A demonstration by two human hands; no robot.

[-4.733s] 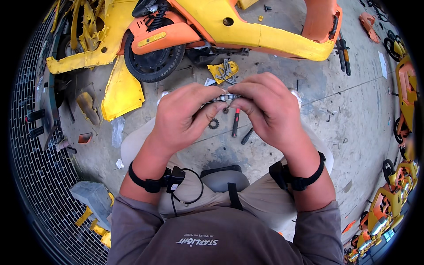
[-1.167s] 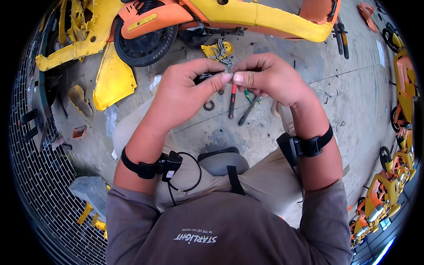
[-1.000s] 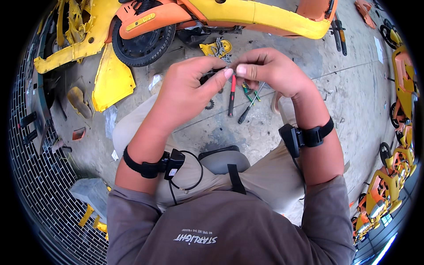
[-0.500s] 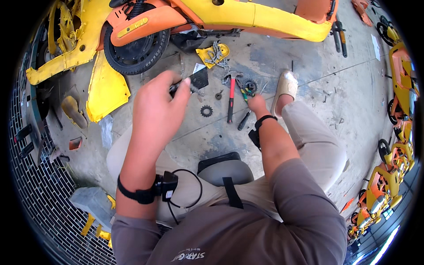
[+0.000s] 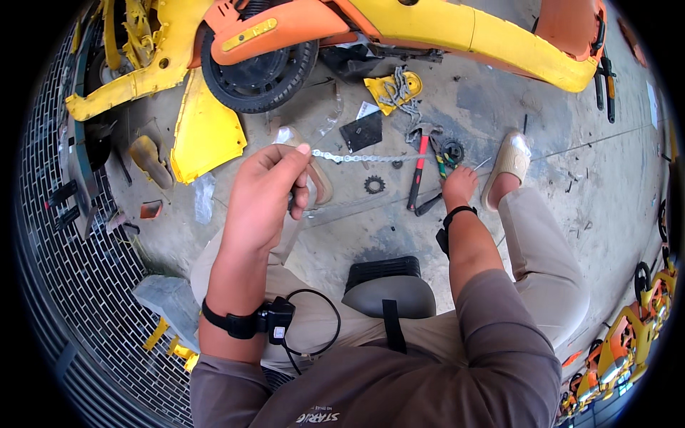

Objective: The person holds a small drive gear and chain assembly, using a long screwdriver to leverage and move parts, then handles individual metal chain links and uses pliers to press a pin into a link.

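Observation:
My left hand (image 5: 270, 187) is closed, pinching one end of a silvery link chain (image 5: 364, 158) between thumb and fingertip. A small dark thing (image 5: 291, 200) shows under its curled fingers. The chain stretches nearly straight to the right, over the red-and-black hammer (image 5: 418, 175); its far end is hard to make out. Lower and to the right, my right hand (image 5: 461, 186) is closed at the green handles of pliers (image 5: 442, 168), its fingertips partly hidden. A screwdriver's dark handle (image 5: 429, 205) lies beside it. A black toothed ring (image 5: 452, 149) and a small sprocket (image 5: 374, 185) lie on the floor.
Across the far side lies a yellow-and-orange scooter body (image 5: 457, 32) with a black wheel (image 5: 260, 75). A yellow cover (image 5: 392, 93) with grey chain, a black sheet (image 5: 362, 132) and a yellow panel (image 5: 203, 135) are on the concrete. More scooters line the right edge.
My left hand was blurred by motion; now the chain shows clearly, stretched to the right from it. The whole view has shifted. My right hand stays near the tools.

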